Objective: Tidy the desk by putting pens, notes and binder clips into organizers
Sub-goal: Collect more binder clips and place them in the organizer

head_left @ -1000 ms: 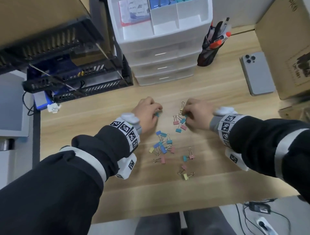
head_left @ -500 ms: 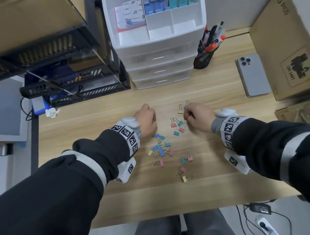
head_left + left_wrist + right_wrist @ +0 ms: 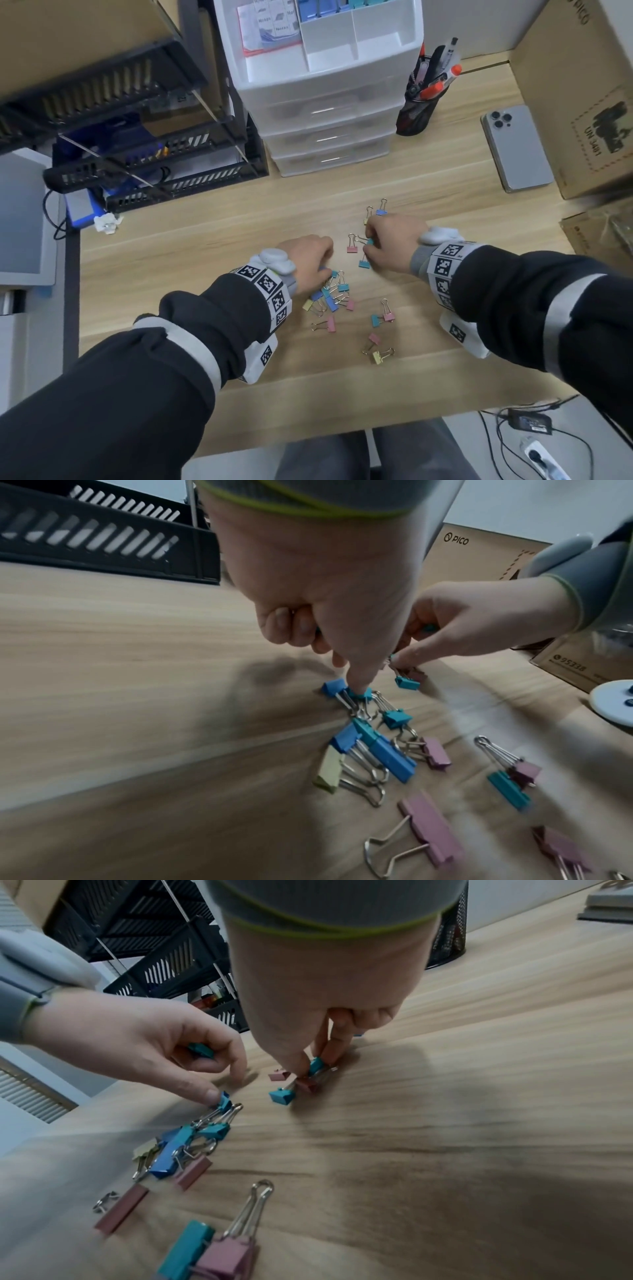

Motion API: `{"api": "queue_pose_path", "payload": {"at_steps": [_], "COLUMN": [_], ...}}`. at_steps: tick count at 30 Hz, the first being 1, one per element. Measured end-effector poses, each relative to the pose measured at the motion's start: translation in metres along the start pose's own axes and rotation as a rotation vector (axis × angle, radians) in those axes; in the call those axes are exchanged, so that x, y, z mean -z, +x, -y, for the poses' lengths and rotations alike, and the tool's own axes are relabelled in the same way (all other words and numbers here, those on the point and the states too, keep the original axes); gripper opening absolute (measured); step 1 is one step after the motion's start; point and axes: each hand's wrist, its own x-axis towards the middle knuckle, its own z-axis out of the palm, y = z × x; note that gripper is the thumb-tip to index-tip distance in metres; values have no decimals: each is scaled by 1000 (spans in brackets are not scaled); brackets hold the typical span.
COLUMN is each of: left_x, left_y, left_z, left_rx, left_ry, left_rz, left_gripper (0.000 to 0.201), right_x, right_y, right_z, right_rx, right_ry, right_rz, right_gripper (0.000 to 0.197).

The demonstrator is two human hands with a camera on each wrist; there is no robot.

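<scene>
Small coloured binder clips (image 3: pixel 330 296) lie scattered on the wooden desk (image 3: pixel 191 246) in front of me. My left hand (image 3: pixel 308 257) is at the far edge of the main pile. It holds a teal clip (image 3: pixel 202 1050) in its curled fingers while its thumb presses another teal clip (image 3: pixel 358 692) lying on the desk. My right hand (image 3: pixel 387 240) is just to the right, pinching a teal clip (image 3: pixel 316 1064) between thumb and fingers, with one more teal clip (image 3: pixel 428 627) tucked in its palm. A pink clip (image 3: pixel 351 248) and a teal clip (image 3: pixel 363 263) lie beside it.
A white drawer organizer (image 3: pixel 325 113) with an open compartment tray on top stands at the back. A black mesh pen cup (image 3: pixel 419 109) is to its right, black stacked letter trays (image 3: pixel 137 137) to its left. A phone (image 3: pixel 517 147) and cardboard boxes (image 3: pixel 582 102) occupy the right side.
My left hand has drawn back toward me from open desk to the main pile, carrying a teal clip. My right hand has stayed among the far clips, shifting slightly left.
</scene>
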Motion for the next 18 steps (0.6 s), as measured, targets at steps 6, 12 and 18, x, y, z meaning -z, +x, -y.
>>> {"api": "queue_pose_path", "payload": {"at_steps": [6,12,18], "left_x": [-1,-3,1], "left_y": [4,5,9], "left_z": [-7,-18,-22], "left_rx": [24,48,93], "left_ry": [48,119,112], "left_rz": [-25,-27,18], "left_gripper": [23,36,33], "right_x": [9,10,14], "right_y": [-5,-13,-16], "right_z": [1,-7,-4], "right_rx": [-23,-22,-139], "right_ry": [52,331,704], "right_rz": [-8,38,178], "right_gripper": [14,12,30]}}
